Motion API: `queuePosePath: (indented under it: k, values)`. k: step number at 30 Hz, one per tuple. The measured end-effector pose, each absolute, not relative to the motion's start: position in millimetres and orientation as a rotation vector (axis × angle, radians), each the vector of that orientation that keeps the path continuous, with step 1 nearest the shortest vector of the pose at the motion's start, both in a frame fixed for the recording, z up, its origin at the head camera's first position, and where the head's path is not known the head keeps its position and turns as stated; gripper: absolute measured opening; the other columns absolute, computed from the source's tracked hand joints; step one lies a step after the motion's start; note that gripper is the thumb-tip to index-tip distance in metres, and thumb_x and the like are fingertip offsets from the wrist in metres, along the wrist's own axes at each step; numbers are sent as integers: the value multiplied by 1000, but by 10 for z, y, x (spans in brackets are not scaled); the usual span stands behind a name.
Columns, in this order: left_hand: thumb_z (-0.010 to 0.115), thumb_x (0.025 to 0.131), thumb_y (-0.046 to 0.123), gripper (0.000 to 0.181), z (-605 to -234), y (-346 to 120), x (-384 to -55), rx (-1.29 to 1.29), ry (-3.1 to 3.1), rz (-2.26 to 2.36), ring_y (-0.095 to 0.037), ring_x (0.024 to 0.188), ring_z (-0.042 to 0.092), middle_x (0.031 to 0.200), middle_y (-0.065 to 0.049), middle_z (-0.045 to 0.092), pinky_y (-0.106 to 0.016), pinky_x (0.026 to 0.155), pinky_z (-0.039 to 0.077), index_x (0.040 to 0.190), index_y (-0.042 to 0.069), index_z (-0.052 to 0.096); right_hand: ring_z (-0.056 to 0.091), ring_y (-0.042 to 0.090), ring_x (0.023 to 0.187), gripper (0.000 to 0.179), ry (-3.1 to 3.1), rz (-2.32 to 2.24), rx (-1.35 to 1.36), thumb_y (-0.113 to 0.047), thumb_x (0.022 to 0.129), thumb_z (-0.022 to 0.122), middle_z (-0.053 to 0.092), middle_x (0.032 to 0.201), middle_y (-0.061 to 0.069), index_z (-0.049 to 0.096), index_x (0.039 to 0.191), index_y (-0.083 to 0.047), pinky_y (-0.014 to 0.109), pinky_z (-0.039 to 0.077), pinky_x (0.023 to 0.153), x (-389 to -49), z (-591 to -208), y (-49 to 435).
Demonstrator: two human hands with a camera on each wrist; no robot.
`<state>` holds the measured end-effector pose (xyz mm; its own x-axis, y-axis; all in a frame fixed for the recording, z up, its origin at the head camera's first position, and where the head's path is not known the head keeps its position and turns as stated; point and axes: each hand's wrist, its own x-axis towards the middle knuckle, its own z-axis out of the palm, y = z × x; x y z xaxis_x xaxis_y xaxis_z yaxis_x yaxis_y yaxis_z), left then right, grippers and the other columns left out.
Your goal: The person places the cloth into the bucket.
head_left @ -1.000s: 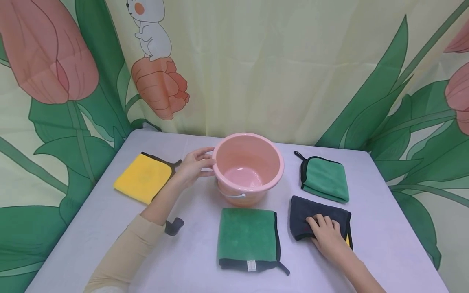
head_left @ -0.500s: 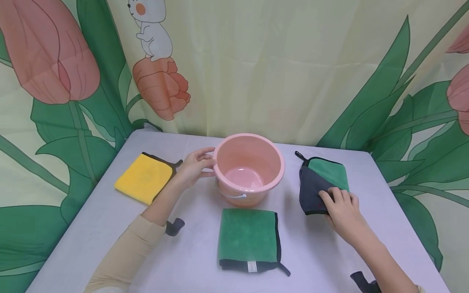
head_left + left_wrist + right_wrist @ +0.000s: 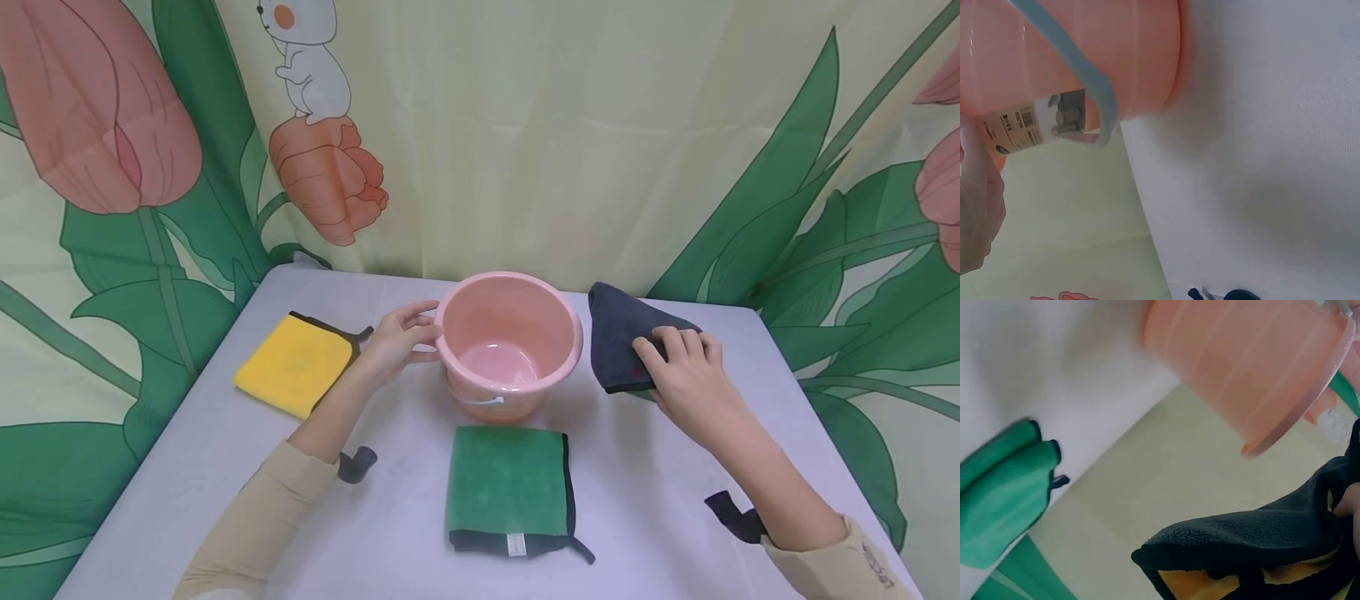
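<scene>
My left hand [image 3: 401,340] touches the outside of the pink bucket [image 3: 455,375] near its rim, fingers extended. In the left wrist view, part of the hand [image 3: 979,200] lies beside the bucket's label [image 3: 1029,125]. My right hand [image 3: 690,375] grips a folded dark towel [image 3: 618,337] in the air, right of the bucket. Its yellow inner side shows in the right wrist view, where the towel [image 3: 1241,531] hangs apart from the bucket [image 3: 1235,369]. Beneath it in the head view, a green towel is almost wholly hidden; the right wrist view shows that green towel [image 3: 1010,494] on the table.
A folded green towel [image 3: 510,483] with dark edging lies in front of the bucket. At the left is a yellow folded towel [image 3: 296,367]. The table [image 3: 390,533] carries them all, and a printed curtain [image 3: 525,150] hangs behind it.
The right hand has lifted the dark towel off the table and moved it away from me, over the green towel at the back right. The left hand and bucket stay where they were.
</scene>
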<state>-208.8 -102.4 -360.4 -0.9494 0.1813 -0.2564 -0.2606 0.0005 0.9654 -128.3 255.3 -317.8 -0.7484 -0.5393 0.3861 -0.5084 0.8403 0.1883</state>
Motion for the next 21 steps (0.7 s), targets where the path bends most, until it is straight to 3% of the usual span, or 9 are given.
queuePosePath:
  k: [7, 14, 21]
  values:
    - [57, 89, 7, 49, -3591, -1027, -2089, -80, 1967, 2026, -16, 83, 58, 106, -12, 53, -34, 76, 54, 135, 12, 43, 42, 42, 95, 58, -2535, -92, 894, 0, 63, 79, 45, 107, 27, 46, 111, -1, 57, 32, 80, -1493, -3059, 2291]
    - [57, 89, 7, 49, -3586, -1025, -2088, -68, 1972, 2024, -16, 82, 59, 107, -12, 53, -34, 76, 55, 136, 11, 42, 41, 37, 90, 42, -2465, -92, 1013, 2, 73, 70, 46, 104, 21, 50, 110, -3, 51, 33, 77, -1746, -3067, 1967]
    - [59, 88, 9, 49, -3593, -1022, -2091, -99, 1980, 2006, -17, 85, 59, 108, -12, 52, -33, 76, 54, 135, 13, 43, 40, 33, 95, 48, -2592, -204, 1112, -7, 77, 72, 45, 107, 16, 48, 118, -7, 50, 34, 85, -1935, -3121, 1680]
